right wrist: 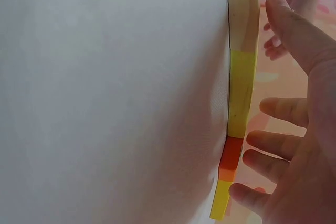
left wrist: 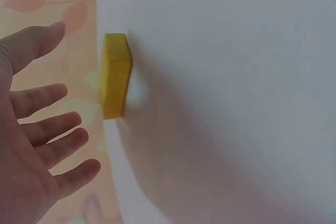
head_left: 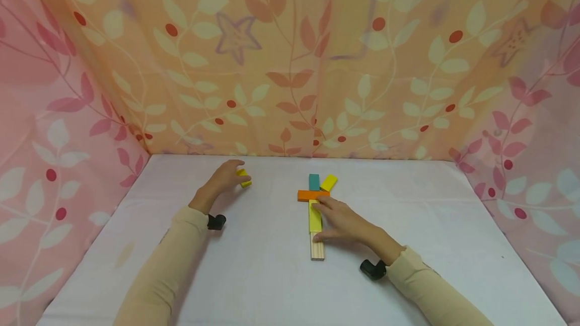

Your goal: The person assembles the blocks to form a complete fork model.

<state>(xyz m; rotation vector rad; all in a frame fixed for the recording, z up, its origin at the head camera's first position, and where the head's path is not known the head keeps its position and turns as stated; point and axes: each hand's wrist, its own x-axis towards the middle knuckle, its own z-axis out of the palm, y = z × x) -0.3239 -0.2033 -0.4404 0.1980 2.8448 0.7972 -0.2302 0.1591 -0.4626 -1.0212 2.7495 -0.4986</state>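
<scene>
On the left of the table, a small yellow block (head_left: 245, 181) stands beside my left hand (head_left: 224, 179). In the left wrist view that hand (left wrist: 31, 135) has its fingers spread, with a gap between them and the yellow block (left wrist: 115, 82). My right hand (head_left: 346, 220) hovers over a row of blocks, fingers extended and holding nothing. The row has a plain wood block (head_left: 318, 252) at the near end, then a longer yellow block (head_left: 314, 224) and a crosswise orange block (head_left: 305, 195). Beyond the orange one lie a teal block (head_left: 314, 182) and a slanted yellow block (head_left: 330, 182).
A white cloth covers the table (head_left: 263, 275). Floral fabric walls (head_left: 290, 64) enclose it at the back and on both sides. A black wrist camera (head_left: 373, 269) sits at the right cuff, another black camera (head_left: 217, 222) at the left.
</scene>
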